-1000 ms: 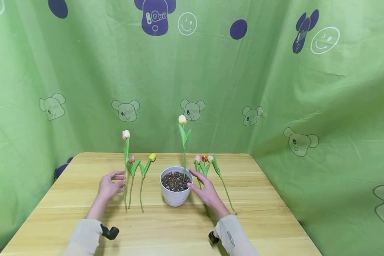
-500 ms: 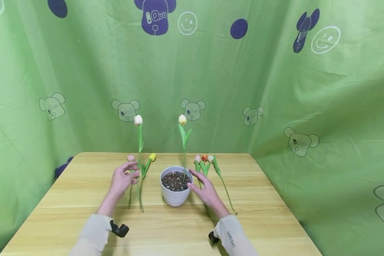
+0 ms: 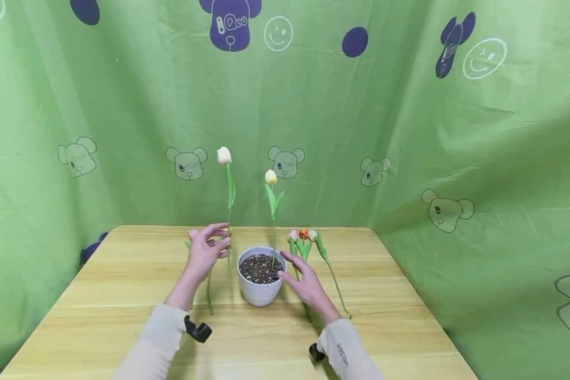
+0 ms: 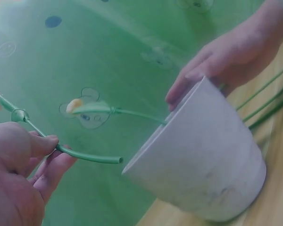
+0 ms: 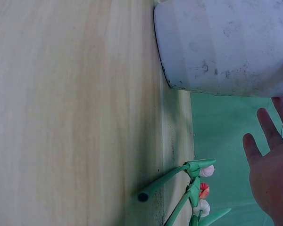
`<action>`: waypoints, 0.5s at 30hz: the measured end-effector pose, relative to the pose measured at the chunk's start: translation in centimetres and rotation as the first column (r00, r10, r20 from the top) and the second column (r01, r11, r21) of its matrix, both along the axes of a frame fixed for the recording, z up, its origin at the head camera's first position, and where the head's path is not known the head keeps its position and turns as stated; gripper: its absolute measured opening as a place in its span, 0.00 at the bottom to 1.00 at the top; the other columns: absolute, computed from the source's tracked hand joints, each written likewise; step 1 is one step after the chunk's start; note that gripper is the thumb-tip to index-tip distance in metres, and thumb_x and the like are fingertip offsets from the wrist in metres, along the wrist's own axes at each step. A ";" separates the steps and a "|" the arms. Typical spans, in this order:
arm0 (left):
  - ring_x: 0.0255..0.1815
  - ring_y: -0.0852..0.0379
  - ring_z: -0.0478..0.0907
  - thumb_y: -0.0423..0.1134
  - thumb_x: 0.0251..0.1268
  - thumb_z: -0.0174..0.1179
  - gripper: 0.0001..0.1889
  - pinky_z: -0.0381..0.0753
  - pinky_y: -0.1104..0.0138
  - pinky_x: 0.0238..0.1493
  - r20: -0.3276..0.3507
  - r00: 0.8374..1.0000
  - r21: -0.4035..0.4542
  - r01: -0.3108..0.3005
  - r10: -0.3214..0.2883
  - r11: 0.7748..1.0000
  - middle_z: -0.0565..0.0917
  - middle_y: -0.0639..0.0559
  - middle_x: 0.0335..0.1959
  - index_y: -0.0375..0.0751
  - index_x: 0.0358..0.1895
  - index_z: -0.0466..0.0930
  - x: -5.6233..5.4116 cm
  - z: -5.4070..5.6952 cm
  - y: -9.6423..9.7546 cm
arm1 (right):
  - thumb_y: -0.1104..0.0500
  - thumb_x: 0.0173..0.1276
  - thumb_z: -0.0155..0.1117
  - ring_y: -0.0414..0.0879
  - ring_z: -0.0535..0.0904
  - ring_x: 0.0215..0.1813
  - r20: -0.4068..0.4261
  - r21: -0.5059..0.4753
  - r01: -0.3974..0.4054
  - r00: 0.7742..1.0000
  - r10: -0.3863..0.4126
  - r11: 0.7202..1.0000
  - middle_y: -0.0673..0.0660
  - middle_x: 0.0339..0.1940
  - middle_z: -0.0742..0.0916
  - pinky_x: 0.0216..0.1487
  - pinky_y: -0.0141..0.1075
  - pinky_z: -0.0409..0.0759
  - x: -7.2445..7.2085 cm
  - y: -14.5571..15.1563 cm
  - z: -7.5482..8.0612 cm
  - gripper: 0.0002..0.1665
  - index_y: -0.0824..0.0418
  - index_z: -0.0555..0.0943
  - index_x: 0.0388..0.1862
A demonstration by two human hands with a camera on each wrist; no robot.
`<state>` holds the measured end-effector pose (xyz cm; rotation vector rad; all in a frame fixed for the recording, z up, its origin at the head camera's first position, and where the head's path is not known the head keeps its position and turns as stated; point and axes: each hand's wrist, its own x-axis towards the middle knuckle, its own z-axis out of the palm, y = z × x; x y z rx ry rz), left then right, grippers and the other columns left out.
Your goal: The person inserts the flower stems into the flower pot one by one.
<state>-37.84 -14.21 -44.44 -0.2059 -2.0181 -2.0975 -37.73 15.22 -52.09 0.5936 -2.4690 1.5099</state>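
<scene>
My left hand pinches the stem of a pale pink-white tulip between thumb and fingers, holding it upright to the left of the pot. In the left wrist view the bare lower end of that stem points toward the pot's rim. The white pot is filled with dark soil, and a cream-yellow tulip stands in it. My right hand rests at the pot's right rim; the right wrist view shows its fingers spread and fairly straight.
Right of the pot lie pink, orange-red and white tulips on the wooden table. More tulips lie at left, partly hidden behind my left hand, one stem showing. A green curtain hangs behind the table.
My left hand has carried the pale tulip up and to the right, over the tulips lying at left and closer to the pot. The right hand and pot have stayed in place.
</scene>
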 end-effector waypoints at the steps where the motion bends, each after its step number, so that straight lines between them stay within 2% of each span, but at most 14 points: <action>1: 0.34 0.63 0.80 0.24 0.67 0.64 0.24 0.91 0.68 0.38 -0.004 1.000 0.006 0.003 -0.003 1.000 0.79 0.33 0.56 0.35 0.66 0.77 -0.1 0.1 0.3 | 0.51 0.70 0.72 0.57 0.69 0.78 0.005 0.004 0.002 1.000 -0.002 1.000 0.54 0.76 0.77 0.80 0.61 0.62 0.0 0.0 0.0 0.37 0.50 0.72 0.76; 6: 0.34 0.60 0.81 0.23 0.67 0.63 0.24 0.92 0.65 0.38 -0.036 0.999 0.012 0.026 -0.026 1.000 0.80 0.33 0.55 0.36 0.65 0.79 -0.5 0.5 1.7 | 0.51 0.70 0.72 0.58 0.68 0.78 0.010 0.008 0.002 1.000 -0.002 1.000 0.54 0.76 0.76 0.80 0.61 0.63 0.1 0.0 0.0 0.37 0.51 0.72 0.76; 9: 0.35 0.58 0.82 0.23 0.67 0.64 0.23 0.93 0.60 0.41 -0.062 0.997 0.009 0.040 -0.039 0.999 0.81 0.32 0.56 0.36 0.65 0.79 -0.8 0.7 2.5 | 0.51 0.70 0.71 0.59 0.69 0.78 0.001 0.006 -0.001 1.000 0.001 1.000 0.56 0.76 0.76 0.80 0.63 0.63 0.0 0.0 0.0 0.37 0.53 0.72 0.77; 13: 0.36 0.59 0.84 0.24 0.67 0.65 0.23 0.92 0.56 0.43 -0.087 0.995 0.016 0.059 -0.057 0.998 0.82 0.32 0.55 0.36 0.65 0.79 -1.4 0.7 3.6 | 0.50 0.71 0.71 0.58 0.69 0.78 0.006 0.010 0.002 1.000 -0.002 1.000 0.54 0.77 0.76 0.80 0.62 0.63 0.0 0.0 0.1 0.38 0.52 0.72 0.77; 15: 0.36 0.59 0.85 0.24 0.67 0.65 0.23 0.93 0.57 0.43 -0.094 0.993 0.021 0.069 -0.066 0.997 0.82 0.32 0.55 0.36 0.65 0.78 -1.7 0.6 4.1 | 0.50 0.71 0.71 0.58 0.69 0.78 0.008 0.011 0.001 1.000 -0.001 1.000 0.54 0.77 0.76 0.80 0.62 0.63 0.0 0.0 0.1 0.37 0.51 0.72 0.77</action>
